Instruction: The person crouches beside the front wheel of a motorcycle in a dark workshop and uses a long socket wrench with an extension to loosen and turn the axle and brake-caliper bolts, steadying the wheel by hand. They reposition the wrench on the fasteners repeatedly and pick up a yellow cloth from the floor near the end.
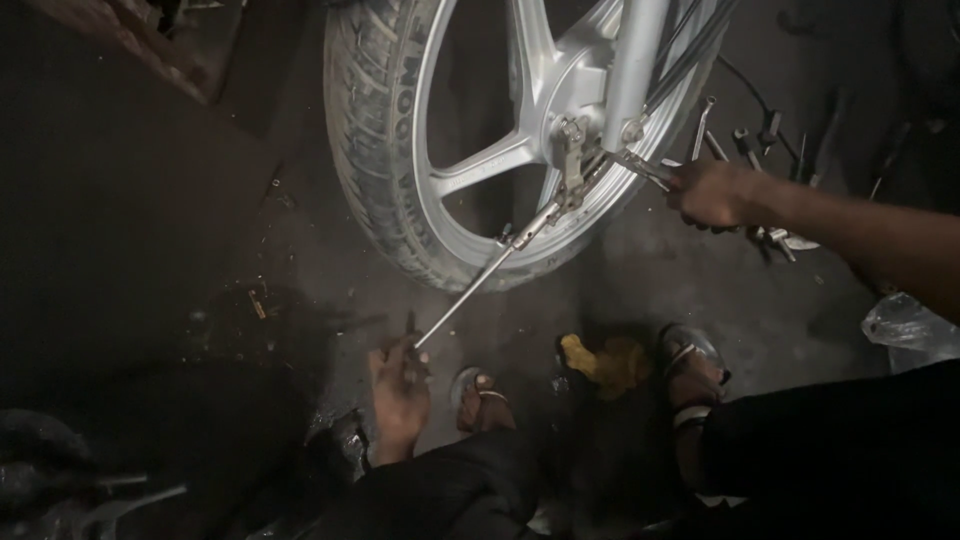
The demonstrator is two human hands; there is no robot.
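Left hand (pixel 398 392) clamps the long rod's (pixel 478 285) low end, rod slanting up-right to the hub (pixel 572 165), where right hand (pixel 712 193) clamps a spanner (pixel 640 165).

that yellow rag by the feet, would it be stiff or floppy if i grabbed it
The rag lies crumpled in soft folds on the floor, so it would probably hang limp and feel light. It looks unlikely to roll or slide far when pushed, bunching up instead. The floor around it looks dark and grimy, so it may be oily to the touch.
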